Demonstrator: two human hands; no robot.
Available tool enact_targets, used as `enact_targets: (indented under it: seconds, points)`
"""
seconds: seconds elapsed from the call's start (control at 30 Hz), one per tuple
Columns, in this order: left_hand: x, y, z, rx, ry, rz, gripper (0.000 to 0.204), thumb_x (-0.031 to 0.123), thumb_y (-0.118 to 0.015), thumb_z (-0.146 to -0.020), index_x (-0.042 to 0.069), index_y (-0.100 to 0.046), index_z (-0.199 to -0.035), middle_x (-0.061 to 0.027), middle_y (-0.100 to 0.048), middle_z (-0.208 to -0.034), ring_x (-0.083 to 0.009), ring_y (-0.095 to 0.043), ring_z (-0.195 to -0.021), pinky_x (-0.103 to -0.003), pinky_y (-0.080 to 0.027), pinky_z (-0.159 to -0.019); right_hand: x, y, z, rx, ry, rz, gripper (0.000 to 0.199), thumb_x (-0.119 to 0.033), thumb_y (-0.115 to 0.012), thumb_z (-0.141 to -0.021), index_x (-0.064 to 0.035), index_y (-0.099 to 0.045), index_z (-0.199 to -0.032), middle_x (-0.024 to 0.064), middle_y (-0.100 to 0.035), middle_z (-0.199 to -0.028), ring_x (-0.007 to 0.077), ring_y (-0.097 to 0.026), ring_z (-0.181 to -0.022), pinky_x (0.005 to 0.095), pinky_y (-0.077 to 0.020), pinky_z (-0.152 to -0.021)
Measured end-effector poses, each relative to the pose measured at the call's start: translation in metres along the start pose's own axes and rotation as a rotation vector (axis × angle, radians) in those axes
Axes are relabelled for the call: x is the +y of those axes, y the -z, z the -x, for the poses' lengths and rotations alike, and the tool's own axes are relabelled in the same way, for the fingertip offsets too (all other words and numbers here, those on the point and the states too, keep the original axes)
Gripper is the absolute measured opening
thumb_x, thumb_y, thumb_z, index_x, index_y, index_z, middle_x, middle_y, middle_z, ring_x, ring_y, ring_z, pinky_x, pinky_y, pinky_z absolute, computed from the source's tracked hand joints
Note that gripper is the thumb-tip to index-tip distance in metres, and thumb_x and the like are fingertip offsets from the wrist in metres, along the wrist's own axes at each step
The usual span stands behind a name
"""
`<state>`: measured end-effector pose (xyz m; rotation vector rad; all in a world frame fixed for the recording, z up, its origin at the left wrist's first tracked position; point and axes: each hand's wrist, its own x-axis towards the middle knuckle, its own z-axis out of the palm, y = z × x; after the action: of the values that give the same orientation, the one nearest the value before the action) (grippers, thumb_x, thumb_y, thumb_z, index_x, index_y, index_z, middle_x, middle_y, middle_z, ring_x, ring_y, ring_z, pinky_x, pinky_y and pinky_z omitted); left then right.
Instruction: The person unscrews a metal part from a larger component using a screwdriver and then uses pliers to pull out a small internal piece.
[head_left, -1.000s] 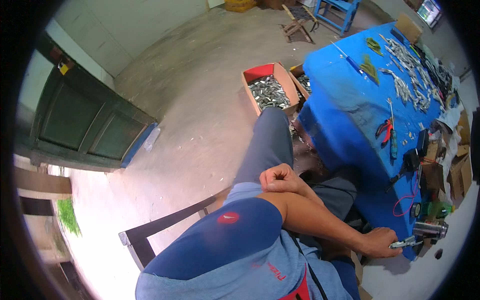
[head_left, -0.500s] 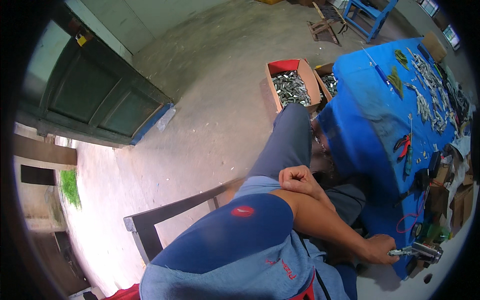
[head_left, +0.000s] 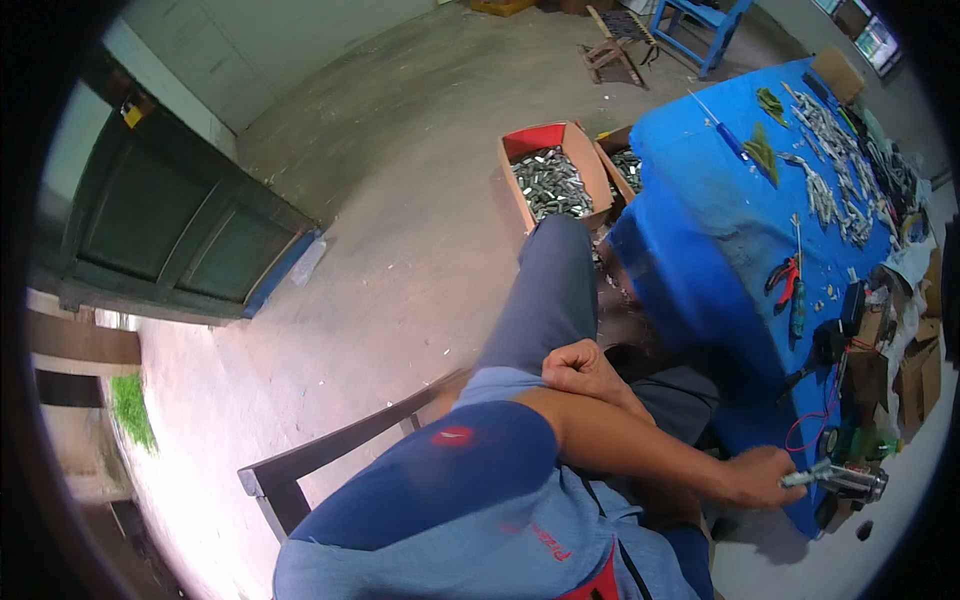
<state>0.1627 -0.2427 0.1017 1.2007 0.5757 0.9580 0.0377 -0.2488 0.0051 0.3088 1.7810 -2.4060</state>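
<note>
My left hand, at the end of the forearm that reaches to the right, is closed around a small pale-green piece. Its exact kind cannot be made out. The piece overlaps a shiny silver cylindrical metal object by the table's near corner; whether they touch is unclear. My right hand is curled in a loose fist by my left elbow, above my lap, with nothing visible in it. My left forearm crosses over my right arm and hides much of it.
A blue-covered table on the right bears silver metal parts, a screwdriver and red-handled pliers. Boxes of small metal cylinders stand on the floor beside it. A dark chair armrest is at my left.
The scene has shifted left in the view. The pale-green piece in my left hand has tilted upward, close to the silver object. My right hand stays by my left elbow.
</note>
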Motion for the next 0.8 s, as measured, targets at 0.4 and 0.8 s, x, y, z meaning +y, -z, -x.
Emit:
enact_targets:
  seconds: [0.4, 0.8]
  points:
    - [-0.055, 0.171, 0.091, 0.749, 0.221, -0.036, 0.054, 0.05, -0.059, -0.094, -0.001, -0.065, -0.078, 0.002, -0.051, -0.063, -0.0072, -0.044, -0.061, -0.03, -0.038, -0.054, 0.017, 0.005, 0.185, 0.946, 0.032, 0.058, 0.027, -0.02, -0.05, -0.098, -0.0054, -0.062, -0.078, 0.0012, -0.057, -0.074, 0.0076, -0.048, -0.066, 0.0232, -0.0382, -0.06]
    - [-0.076, 0.156, 0.129, 0.775, 0.359, -0.12, 0.048, 0.048, -0.06, -0.094, 0.004, -0.06, -0.075, 0.0012, -0.049, -0.065, -0.0097, -0.041, -0.057, -0.028, -0.032, -0.051, -0.233, -0.058, 0.194, 0.01, 0.386, 1.268, 0.015, -0.024, -0.068, -0.088, -0.0094, -0.067, -0.089, 0.0064, -0.067, -0.085, 0.0148, -0.062, -0.068, 0.0254, -0.048, -0.06]
